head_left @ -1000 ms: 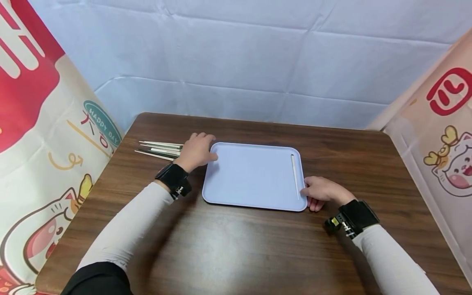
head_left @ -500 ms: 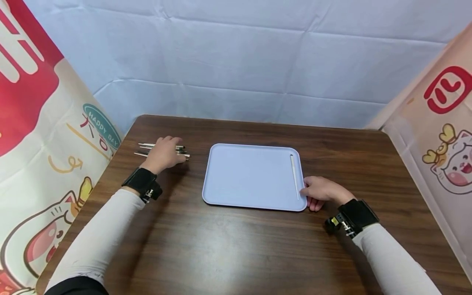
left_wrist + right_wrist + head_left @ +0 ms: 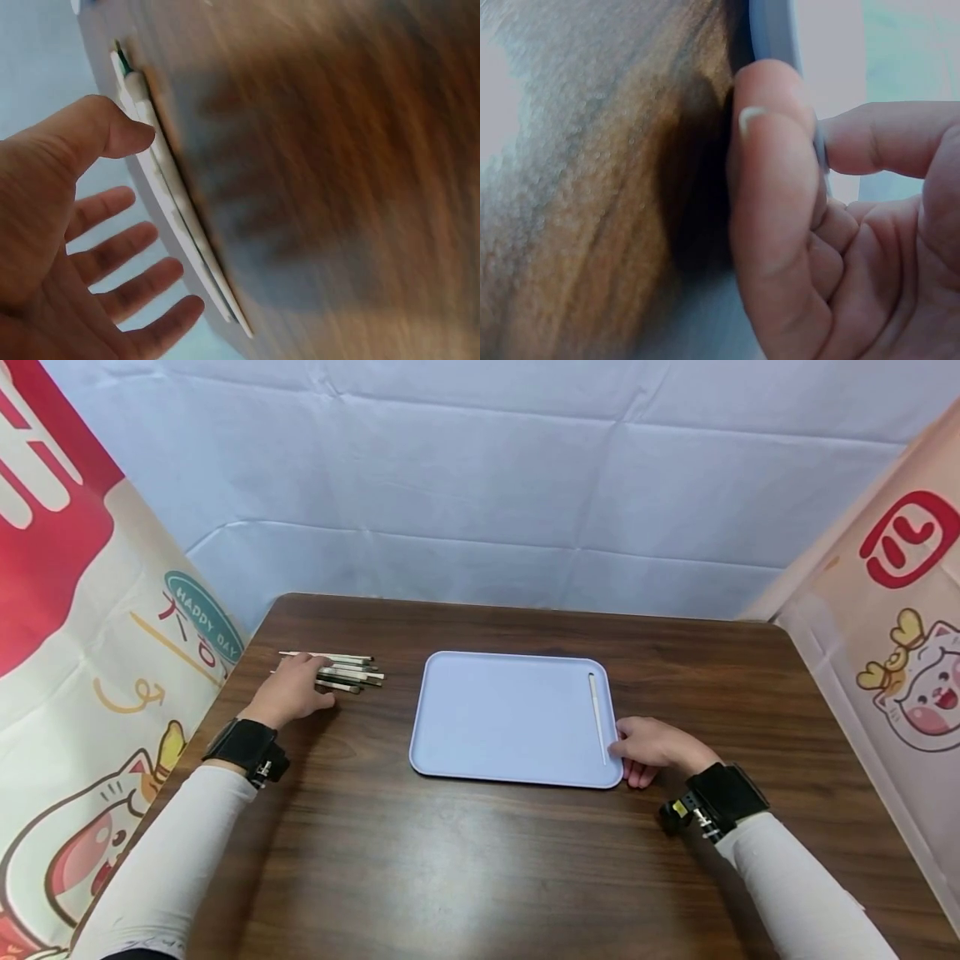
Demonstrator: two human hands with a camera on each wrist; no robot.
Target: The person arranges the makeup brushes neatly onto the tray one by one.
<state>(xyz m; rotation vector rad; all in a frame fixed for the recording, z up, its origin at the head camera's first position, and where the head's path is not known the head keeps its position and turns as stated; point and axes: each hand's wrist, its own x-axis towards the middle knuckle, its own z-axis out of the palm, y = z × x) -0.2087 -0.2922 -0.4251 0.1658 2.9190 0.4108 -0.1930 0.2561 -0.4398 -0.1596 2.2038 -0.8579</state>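
Observation:
My left hand (image 3: 291, 693) is over the left end of a loose bundle of thin pale sticks (image 3: 348, 672) with dark ends, which look like slim brushes. In the left wrist view its fingers are spread and the thumb lies over the sticks (image 3: 169, 172); whether it touches them I cannot tell. My right hand (image 3: 660, 748) pinches the right rim of a pale lavender tray (image 3: 510, 718), thumb on top and curled fingers (image 3: 776, 180) beneath. One thin white stick (image 3: 597, 714) with a dark tip lies lengthwise along the tray's right side.
The tray and sticks lie on a brown wood-grain table (image 3: 450, 868). A pale blue cloth (image 3: 480, 485) hangs behind its far edge. Printed cartoon sheets stand along the left (image 3: 97, 760) and right (image 3: 900, 635) sides.
My left hand has moved left from the tray's upper left corner to the stick bundle, uncovering its right ends. The right hand and the tray have kept their places.

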